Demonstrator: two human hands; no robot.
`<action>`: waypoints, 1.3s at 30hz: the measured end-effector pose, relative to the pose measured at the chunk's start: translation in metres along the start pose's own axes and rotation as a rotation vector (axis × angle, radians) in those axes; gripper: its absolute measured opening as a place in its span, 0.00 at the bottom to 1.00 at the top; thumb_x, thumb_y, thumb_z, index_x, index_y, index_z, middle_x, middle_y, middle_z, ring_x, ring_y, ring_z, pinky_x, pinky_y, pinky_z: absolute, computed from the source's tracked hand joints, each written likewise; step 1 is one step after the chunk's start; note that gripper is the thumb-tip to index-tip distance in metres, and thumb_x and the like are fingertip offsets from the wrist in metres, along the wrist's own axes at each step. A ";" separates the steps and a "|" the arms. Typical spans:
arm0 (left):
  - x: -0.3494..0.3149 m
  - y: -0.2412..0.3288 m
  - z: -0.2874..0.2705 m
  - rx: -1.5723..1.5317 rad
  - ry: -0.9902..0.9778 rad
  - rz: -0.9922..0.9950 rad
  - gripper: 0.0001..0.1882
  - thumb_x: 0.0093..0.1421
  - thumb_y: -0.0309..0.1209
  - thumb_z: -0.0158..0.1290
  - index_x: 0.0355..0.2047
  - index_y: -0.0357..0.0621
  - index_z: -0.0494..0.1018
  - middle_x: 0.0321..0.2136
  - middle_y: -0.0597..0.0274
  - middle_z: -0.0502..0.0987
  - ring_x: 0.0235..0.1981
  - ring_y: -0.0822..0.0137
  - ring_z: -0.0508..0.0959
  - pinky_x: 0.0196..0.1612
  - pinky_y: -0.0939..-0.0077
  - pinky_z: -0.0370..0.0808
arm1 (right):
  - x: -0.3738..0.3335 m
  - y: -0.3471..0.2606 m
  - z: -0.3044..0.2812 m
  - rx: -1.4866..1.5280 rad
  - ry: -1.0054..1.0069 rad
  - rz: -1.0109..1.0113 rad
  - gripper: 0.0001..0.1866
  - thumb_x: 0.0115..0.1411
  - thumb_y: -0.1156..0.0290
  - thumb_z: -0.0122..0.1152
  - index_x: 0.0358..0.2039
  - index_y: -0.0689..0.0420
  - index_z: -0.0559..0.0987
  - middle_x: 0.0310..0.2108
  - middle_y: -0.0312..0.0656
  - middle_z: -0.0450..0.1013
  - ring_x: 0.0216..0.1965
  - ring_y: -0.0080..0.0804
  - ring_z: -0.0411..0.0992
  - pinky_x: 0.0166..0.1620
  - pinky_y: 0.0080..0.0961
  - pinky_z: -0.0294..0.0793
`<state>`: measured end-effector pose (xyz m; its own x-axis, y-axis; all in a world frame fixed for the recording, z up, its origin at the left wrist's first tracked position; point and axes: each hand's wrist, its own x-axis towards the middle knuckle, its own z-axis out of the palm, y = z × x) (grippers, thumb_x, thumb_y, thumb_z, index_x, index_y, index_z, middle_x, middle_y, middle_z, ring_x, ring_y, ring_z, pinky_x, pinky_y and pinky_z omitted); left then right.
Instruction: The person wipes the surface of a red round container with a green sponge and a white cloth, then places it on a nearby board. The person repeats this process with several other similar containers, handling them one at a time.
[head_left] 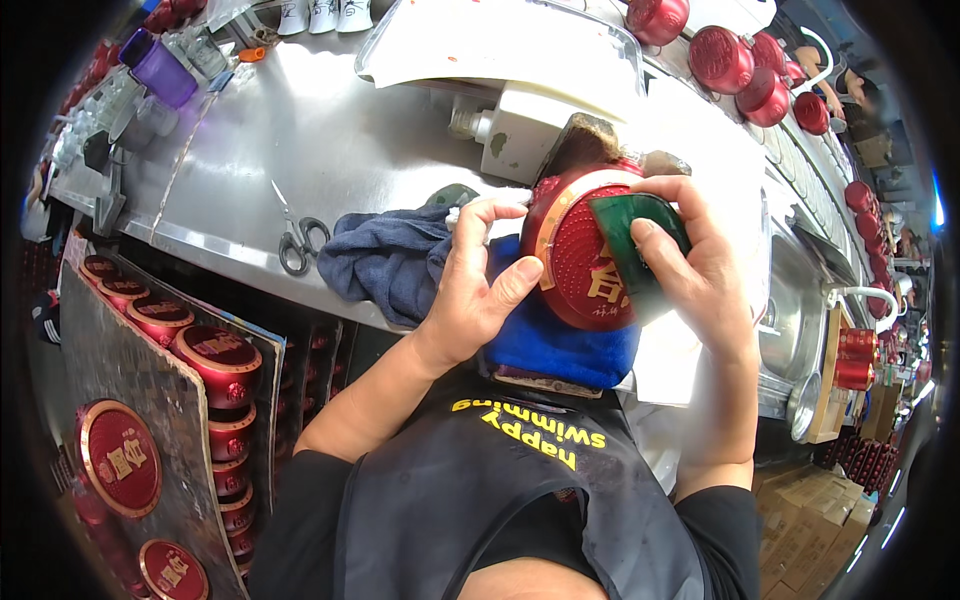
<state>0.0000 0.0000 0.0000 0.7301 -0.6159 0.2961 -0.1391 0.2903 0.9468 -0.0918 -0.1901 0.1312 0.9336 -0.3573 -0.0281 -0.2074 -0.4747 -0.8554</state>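
Note:
A round red jar (575, 255) with a studded face, gold lettering and a gold patterned rim lies facing me on a blue cloth pad (560, 350). In my right hand (700, 262) is a dark green, flat scraper (625, 228), pinched between thumb and fingers and laid against the right part of the jar's face. My left hand (482, 285) is at the jar's left rim, thumb and forefinger spread apart; the thumb tip is at or very near the rim. Its other fingers are partly hidden. Beside it lies a crumpled blue-grey cloth (385, 260).
Black-handled scissors (298, 240) rest on the metal table (250, 150). Behind the jar are a brown block (585, 138), a white plastic bottle (525, 125) and a clear tray (500, 45). Stacked red jars (215, 360) stand at left; more red jars (720, 60) line the far right.

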 end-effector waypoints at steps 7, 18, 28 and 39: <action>-0.002 0.001 0.003 0.007 0.036 0.071 0.23 0.66 0.38 0.56 0.55 0.37 0.68 0.51 0.53 0.70 0.55 0.60 0.68 0.62 0.67 0.59 | 0.000 -0.001 0.002 0.049 -0.094 0.003 0.13 0.64 0.72 0.59 0.49 0.58 0.74 0.37 0.38 0.74 0.41 0.21 0.71 0.46 0.23 0.74; -0.004 0.005 -0.001 0.096 0.055 0.154 0.20 0.67 0.39 0.54 0.53 0.39 0.72 0.49 0.53 0.73 0.53 0.57 0.70 0.61 0.66 0.62 | -0.003 -0.008 0.007 -0.185 -0.206 -0.134 0.14 0.60 0.73 0.60 0.46 0.61 0.76 0.36 0.37 0.74 0.40 0.23 0.71 0.46 0.22 0.71; -0.006 0.013 -0.008 0.539 0.045 0.464 0.20 0.64 0.40 0.56 0.52 0.42 0.79 0.49 0.50 0.77 0.52 0.50 0.70 0.60 0.58 0.63 | -0.009 0.001 0.001 -0.102 -0.225 -0.220 0.15 0.57 0.73 0.64 0.46 0.59 0.78 0.36 0.44 0.78 0.39 0.36 0.78 0.46 0.30 0.76; -0.005 0.014 -0.005 0.572 0.118 0.424 0.22 0.64 0.41 0.56 0.52 0.38 0.77 0.47 0.49 0.78 0.52 0.50 0.70 0.60 0.56 0.63 | -0.035 0.007 -0.015 0.116 -0.103 -0.032 0.18 0.63 0.75 0.61 0.53 0.63 0.74 0.48 0.38 0.72 0.48 0.22 0.70 0.54 0.19 0.67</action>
<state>-0.0025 0.0104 0.0111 0.5985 -0.4430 0.6675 -0.7313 0.0383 0.6810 -0.1300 -0.1933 0.1344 0.9655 -0.2561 -0.0479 -0.1476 -0.3862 -0.9105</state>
